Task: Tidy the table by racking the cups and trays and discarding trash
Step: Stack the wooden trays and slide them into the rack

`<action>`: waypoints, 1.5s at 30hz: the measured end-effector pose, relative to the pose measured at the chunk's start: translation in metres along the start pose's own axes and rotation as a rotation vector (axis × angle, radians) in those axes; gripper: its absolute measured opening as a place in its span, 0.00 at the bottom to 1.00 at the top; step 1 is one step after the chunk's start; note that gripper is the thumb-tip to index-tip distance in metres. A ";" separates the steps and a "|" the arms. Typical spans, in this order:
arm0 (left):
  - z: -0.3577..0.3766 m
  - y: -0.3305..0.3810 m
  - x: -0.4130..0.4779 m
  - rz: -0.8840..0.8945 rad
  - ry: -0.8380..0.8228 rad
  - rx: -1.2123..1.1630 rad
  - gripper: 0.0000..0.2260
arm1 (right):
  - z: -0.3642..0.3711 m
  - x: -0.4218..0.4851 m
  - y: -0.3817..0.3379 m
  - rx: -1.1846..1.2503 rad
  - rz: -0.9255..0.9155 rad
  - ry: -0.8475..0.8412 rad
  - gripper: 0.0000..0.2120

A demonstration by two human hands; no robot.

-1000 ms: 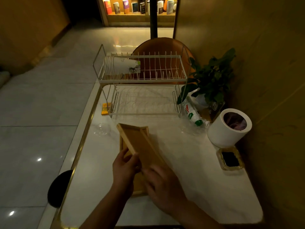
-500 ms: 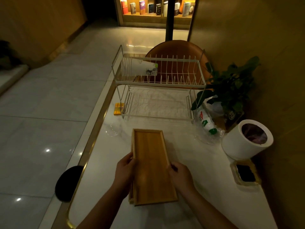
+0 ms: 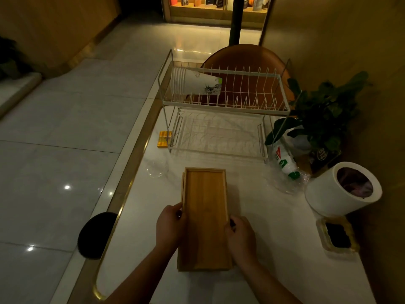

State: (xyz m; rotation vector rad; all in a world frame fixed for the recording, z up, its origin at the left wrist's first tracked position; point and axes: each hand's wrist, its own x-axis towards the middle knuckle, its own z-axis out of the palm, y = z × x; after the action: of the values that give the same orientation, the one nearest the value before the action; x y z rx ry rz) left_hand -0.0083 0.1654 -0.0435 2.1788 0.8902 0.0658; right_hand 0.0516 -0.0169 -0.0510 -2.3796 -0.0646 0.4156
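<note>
Here, the left hand [image 3: 170,224] curls its fingers over the left rim of the wooden trays [image 3: 205,218], stacked flat on the white counter [image 3: 274,238]. The right hand [image 3: 240,235] clasps the right rim. At twelve o'clock from the trays stands the rack [image 3: 223,106], paper cups [image 3: 192,83] lying in its top tier. At two o'clock lies a bottle [image 3: 285,161]; at three o'clock, a white bin [image 3: 328,198].
</note>
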 end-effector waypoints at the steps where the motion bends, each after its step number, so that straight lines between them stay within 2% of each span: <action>1: 0.000 -0.002 0.000 -0.008 0.008 0.019 0.13 | 0.001 0.000 0.000 -0.006 -0.011 0.002 0.12; 8: 0.002 -0.007 -0.001 -0.016 0.025 0.066 0.13 | 0.007 -0.001 -0.001 -0.045 -0.059 0.013 0.11; 14: 0.003 -0.006 -0.003 -0.083 0.017 0.062 0.16 | 0.004 0.000 0.008 0.055 -0.046 -0.052 0.18; 17: 0.004 -0.016 -0.008 -0.167 -0.011 -0.173 0.21 | 0.002 0.005 0.012 0.161 0.016 -0.145 0.25; 19: 0.006 -0.025 -0.011 -0.250 -0.096 -0.439 0.25 | 0.002 0.009 0.010 0.284 0.110 -0.196 0.27; 21: 0.009 -0.033 -0.013 -0.277 -0.215 -0.599 0.26 | 0.005 0.012 0.005 0.383 0.188 -0.244 0.29; 25: 0.018 -0.037 -0.021 -0.188 -0.380 -0.729 0.21 | 0.016 0.006 -0.007 0.470 0.189 -0.286 0.26; 29: 0.026 -0.039 -0.025 -0.236 -0.379 -0.833 0.22 | 0.026 -0.002 -0.011 0.474 0.160 -0.198 0.24; 32: 0.026 -0.040 -0.023 -0.256 -0.370 -0.853 0.30 | 0.030 0.000 -0.010 0.453 0.170 -0.179 0.24; 35: 0.023 -0.042 -0.020 -0.226 -0.385 -0.814 0.33 | 0.028 0.005 -0.009 0.465 0.199 -0.235 0.27; 40: 0.014 -0.039 0.009 -0.202 -0.275 -0.698 0.31 | 0.012 0.046 -0.019 0.446 0.200 -0.206 0.33; 45: 0.008 -0.025 0.040 -0.172 -0.285 -0.680 0.28 | 0.011 0.084 -0.043 0.468 0.139 -0.265 0.32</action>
State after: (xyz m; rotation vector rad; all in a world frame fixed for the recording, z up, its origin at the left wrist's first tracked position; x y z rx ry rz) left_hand 0.0099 0.1966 -0.0751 1.4330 0.7468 -0.0248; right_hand 0.1307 0.0363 -0.0536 -1.8645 0.0706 0.7258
